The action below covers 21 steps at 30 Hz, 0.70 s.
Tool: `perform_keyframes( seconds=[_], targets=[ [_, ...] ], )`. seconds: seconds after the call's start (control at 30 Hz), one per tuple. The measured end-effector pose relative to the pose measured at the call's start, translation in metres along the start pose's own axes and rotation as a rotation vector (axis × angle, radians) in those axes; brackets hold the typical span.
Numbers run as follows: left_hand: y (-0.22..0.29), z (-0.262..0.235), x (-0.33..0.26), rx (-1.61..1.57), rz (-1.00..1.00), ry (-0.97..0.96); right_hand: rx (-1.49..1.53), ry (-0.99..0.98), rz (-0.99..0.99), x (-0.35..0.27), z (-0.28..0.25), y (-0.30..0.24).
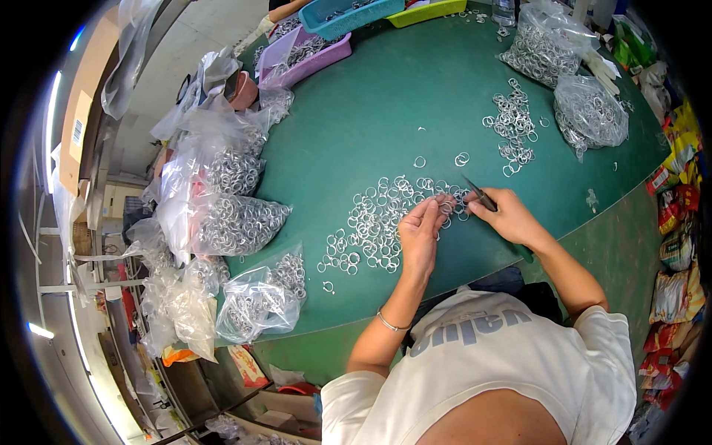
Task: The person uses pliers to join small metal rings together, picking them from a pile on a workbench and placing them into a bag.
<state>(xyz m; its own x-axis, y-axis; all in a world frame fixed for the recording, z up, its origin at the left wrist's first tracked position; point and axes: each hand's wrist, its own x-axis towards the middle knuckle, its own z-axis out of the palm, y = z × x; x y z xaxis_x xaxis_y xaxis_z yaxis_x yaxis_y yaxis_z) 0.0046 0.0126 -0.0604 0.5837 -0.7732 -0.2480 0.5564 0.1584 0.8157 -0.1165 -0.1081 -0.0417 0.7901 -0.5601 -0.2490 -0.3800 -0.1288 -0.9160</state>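
My left hand pinches a small silver metal ring between its fingertips, just above a loose spread of several silver rings on the green table. My right hand grips dark pliers, whose tip points up and left toward the ring in the left hand. The two hands almost meet. A thin bracelet circles my left wrist.
Clear plastic bags full of rings crowd the table's left edge, with two more bags at the far right beside a second ring pile. Pink, teal and yellow trays stand at the far edge. Packets lie at the right.
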Motion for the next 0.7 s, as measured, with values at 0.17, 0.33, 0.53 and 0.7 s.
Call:
perform_keyframes(
  seconds=[0.17,0.33,0.53,0.7],
  targets=[
    [0.004,0.011,-0.004,0.104,0.076,-0.04,0.515,-0.225,0.181,0.005,-0.001,-0.015],
    [0.013,0.018,-0.009,0.139,0.117,-0.061,0.462,-0.196,0.08,0.003,0.006,-0.013],
    [0.014,0.012,-0.01,0.119,0.094,-0.095,1.037,-0.481,0.277,0.004,-0.007,-0.016],
    [0.028,0.016,-0.012,0.298,0.145,-0.189,1.199,-0.412,0.401,0.008,-0.005,-0.009]
  ],
)
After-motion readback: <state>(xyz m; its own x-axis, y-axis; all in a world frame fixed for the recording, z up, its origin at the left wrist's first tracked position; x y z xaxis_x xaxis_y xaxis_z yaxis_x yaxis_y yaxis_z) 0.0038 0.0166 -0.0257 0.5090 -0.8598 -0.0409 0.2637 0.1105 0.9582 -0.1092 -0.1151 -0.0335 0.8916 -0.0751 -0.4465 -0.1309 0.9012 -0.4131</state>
